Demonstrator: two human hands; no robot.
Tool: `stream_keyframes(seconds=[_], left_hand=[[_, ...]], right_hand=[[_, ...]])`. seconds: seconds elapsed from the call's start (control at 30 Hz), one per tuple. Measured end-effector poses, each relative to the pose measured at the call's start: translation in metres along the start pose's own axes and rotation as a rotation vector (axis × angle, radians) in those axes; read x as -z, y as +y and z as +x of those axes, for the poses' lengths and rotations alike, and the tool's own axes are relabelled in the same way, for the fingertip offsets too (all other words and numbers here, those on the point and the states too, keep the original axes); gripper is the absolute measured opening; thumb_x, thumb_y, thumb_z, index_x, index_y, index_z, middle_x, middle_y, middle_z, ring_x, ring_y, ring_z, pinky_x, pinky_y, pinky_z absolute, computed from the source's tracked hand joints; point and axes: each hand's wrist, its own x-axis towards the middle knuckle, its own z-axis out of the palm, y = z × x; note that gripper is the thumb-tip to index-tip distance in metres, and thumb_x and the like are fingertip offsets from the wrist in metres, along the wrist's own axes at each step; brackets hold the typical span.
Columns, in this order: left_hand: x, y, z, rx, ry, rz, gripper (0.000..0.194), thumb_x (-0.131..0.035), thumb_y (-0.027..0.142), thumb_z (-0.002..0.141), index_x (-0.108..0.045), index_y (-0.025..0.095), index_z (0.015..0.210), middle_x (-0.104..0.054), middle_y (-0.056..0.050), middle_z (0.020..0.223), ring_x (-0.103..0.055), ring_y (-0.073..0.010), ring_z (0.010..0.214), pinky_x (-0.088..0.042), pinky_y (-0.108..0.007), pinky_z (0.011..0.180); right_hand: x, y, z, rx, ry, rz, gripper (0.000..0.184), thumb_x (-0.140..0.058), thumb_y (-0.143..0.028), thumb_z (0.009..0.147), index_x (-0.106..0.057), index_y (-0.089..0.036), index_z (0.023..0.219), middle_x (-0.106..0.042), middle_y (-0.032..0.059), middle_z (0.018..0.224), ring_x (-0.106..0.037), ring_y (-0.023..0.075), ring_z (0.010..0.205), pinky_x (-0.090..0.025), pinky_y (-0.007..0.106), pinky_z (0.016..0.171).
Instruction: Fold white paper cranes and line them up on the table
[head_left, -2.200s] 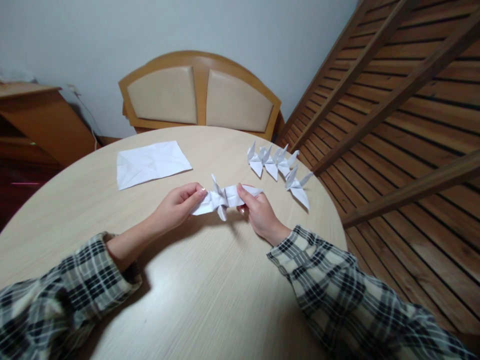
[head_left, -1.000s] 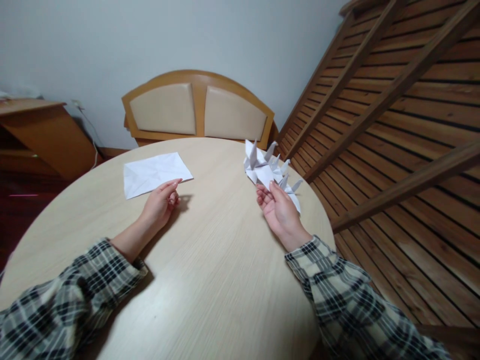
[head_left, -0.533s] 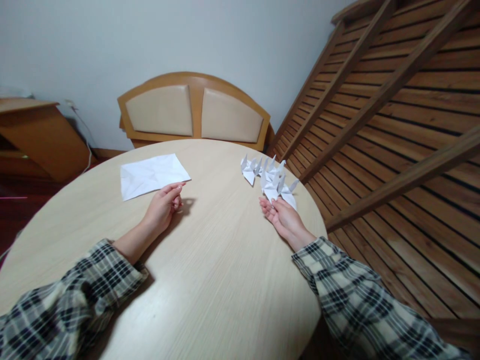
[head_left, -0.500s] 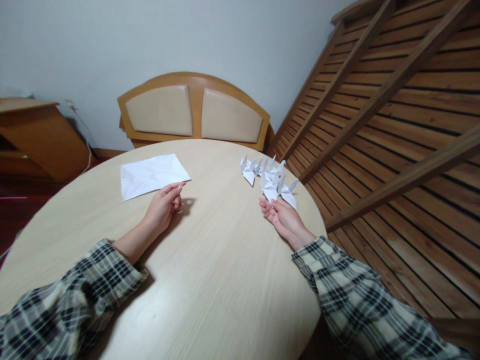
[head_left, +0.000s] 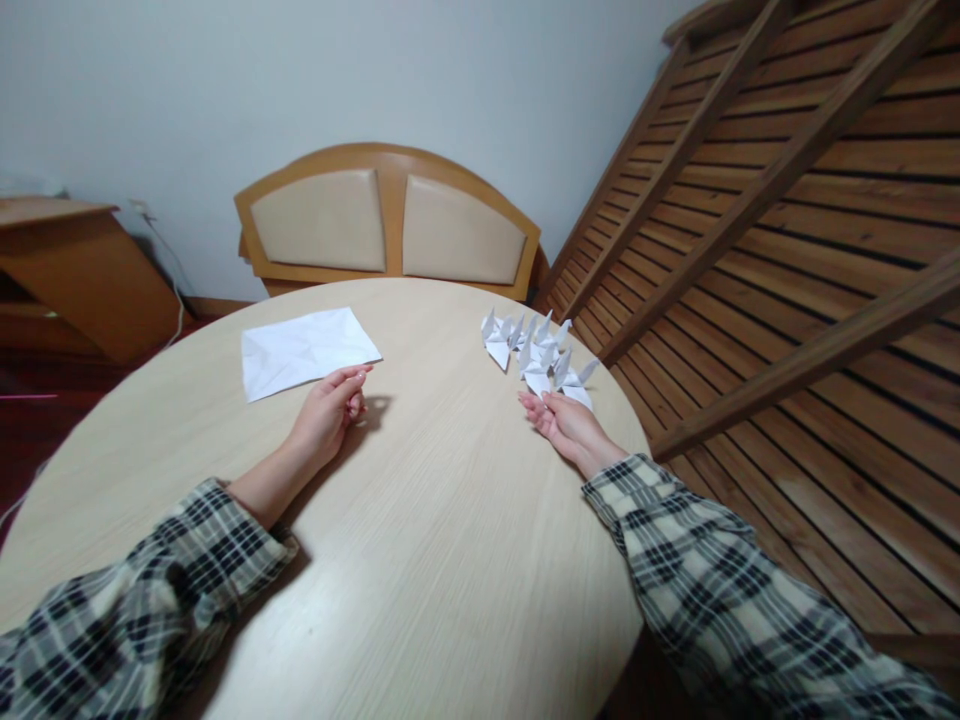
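Several white folded paper cranes (head_left: 536, 355) stand in a cluster at the right rim of the round pale wood table (head_left: 420, 540). My right hand (head_left: 564, 425) rests palm up just below them, fingers loosely open, fingertips close to the nearest crane and holding nothing. My left hand (head_left: 328, 415) lies on its side on the tabletop, fingers loosely curled and empty. A flat creased white paper sheet (head_left: 306, 350) lies just beyond its fingertips, apart from them. Both arms wear plaid sleeves.
A wooden chair (head_left: 390, 225) with beige padded back stands at the table's far side. A wooden cabinet (head_left: 67, 270) is at the left by the wall. Slatted wooden stairs (head_left: 787, 220) rise on the right, close to the table's edge.
My hands let go of the crane they held; my right hand carried it to the cluster at the right rim, set it down and lowered. My left hand moved left to rest near the sheet.
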Motion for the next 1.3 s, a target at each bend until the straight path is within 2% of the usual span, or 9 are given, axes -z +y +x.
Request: stream_keyframes(seconds=[0.3, 0.43, 0.57, 0.7, 0.8, 0.9, 1.0, 1.1, 1.3], left_hand=[[0.002, -0.003, 0.004, -0.037, -0.013, 0.045, 0.023, -0.072, 0.03, 0.073, -0.065, 0.016, 0.09, -0.044, 0.006, 0.05, -0.036, -0.0063, 0.042, -0.026, -0.018, 0.04], [0.004, -0.006, 0.003, -0.083, -0.018, 0.142, 0.026, -0.069, 0.032, 0.074, -0.066, 0.016, 0.095, -0.047, 0.005, 0.054, -0.039, -0.0082, 0.045, -0.027, -0.02, 0.041], [0.002, -0.004, -0.003, -0.168, -0.026, 0.397, 0.028, -0.061, 0.036, 0.08, -0.064, 0.017, 0.1, -0.05, 0.004, 0.06, -0.044, -0.0106, 0.047, -0.033, -0.022, 0.044], [0.008, -0.002, 0.0, -0.419, -0.019, 0.804, 0.022, -0.052, 0.032, 0.088, -0.064, 0.017, 0.1, -0.057, 0.0, 0.067, -0.051, -0.0144, 0.058, -0.039, -0.026, 0.055], [0.023, -0.003, 0.011, -0.56, 0.019, 1.06, 0.018, -0.05, 0.025, 0.089, -0.062, 0.019, 0.1, -0.065, -0.006, 0.085, -0.056, -0.0179, 0.071, -0.044, -0.031, 0.066], [0.041, -0.001, 0.025, -0.706, 0.034, 1.287, 0.012, -0.051, 0.023, 0.087, -0.061, 0.019, 0.093, -0.065, -0.01, 0.093, -0.056, -0.0248, 0.091, -0.044, -0.039, 0.082], [0.057, 0.002, 0.036, -0.69, 0.115, 1.444, 0.017, -0.052, 0.03, 0.087, -0.061, 0.019, 0.097, -0.062, -0.012, 0.1, -0.052, -0.0296, 0.099, -0.042, -0.043, 0.087], [0.07, 0.005, 0.043, -0.657, 0.165, 1.534, 0.028, -0.053, 0.038, 0.087, -0.06, 0.018, 0.104, -0.061, -0.014, 0.107, -0.05, -0.0328, 0.105, -0.039, -0.044, 0.091], [0.082, 0.005, 0.052, -0.629, 0.163, 1.686, 0.038, -0.055, 0.047, 0.086, -0.059, 0.017, 0.109, -0.064, -0.016, 0.111, -0.052, -0.0342, 0.108, -0.039, -0.043, 0.09]], right_hand=[[0.005, -0.009, -0.019, -0.062, -0.047, -0.076, 0.013, -0.045, -0.016, 0.097, -0.053, -0.015, 0.087, -0.07, 0.008, 0.075, -0.063, 0.0098, 0.053, -0.054, 0.018, 0.048], [0.018, -0.01, -0.046, -0.059, -0.043, -0.123, 0.01, -0.053, -0.015, 0.091, -0.05, -0.017, 0.081, -0.057, -0.0023, 0.058, -0.05, 0.0056, 0.041, -0.041, 0.014, 0.036], [0.015, -0.011, -0.071, 0.078, -0.161, -0.102, 0.022, -0.069, -0.023, 0.078, -0.047, -0.019, 0.08, -0.044, -0.0088, 0.053, -0.035, 0.0028, 0.036, -0.023, 0.012, 0.03], [-0.01, -0.014, -0.083, 0.165, -0.254, -0.117, 0.029, -0.071, -0.033, 0.075, -0.045, -0.021, 0.082, -0.035, -0.0118, 0.051, -0.026, 0.0017, 0.035, -0.014, 0.013, 0.032], [-0.034, -0.012, -0.079, 0.199, -0.324, -0.154, 0.025, -0.067, -0.032, 0.078, -0.045, -0.023, 0.087, -0.037, -0.0117, 0.052, -0.029, 0.0028, 0.036, -0.014, 0.015, 0.034], [-0.054, -0.003, -0.067, 0.152, -0.43, -0.167, 0.022, -0.062, -0.034, 0.081, -0.043, -0.023, 0.087, -0.038, -0.0115, 0.052, -0.029, 0.0033, 0.036, -0.015, 0.017, 0.035], [-0.069, 0.013, -0.051, 0.091, -0.5, -0.181, 0.024, -0.063, -0.034, 0.08, -0.043, -0.023, 0.087, -0.04, -0.0113, 0.052, -0.033, 0.0044, 0.037, -0.017, 0.017, 0.037], [-0.077, 0.03, -0.036, 0.087, -0.485, -0.179, 0.023, -0.062, -0.034, 0.079, -0.044, -0.023, 0.088, -0.039, -0.0119, 0.051, -0.031, 0.0043, 0.037, -0.015, 0.017, 0.037], [-0.077, 0.048, -0.019, 0.074, -0.488, -0.187, 0.022, -0.061, -0.032, 0.076, -0.049, -0.021, 0.091, -0.036, -0.0127, 0.047, -0.026, 0.0042, 0.034, -0.01, 0.018, 0.035]])
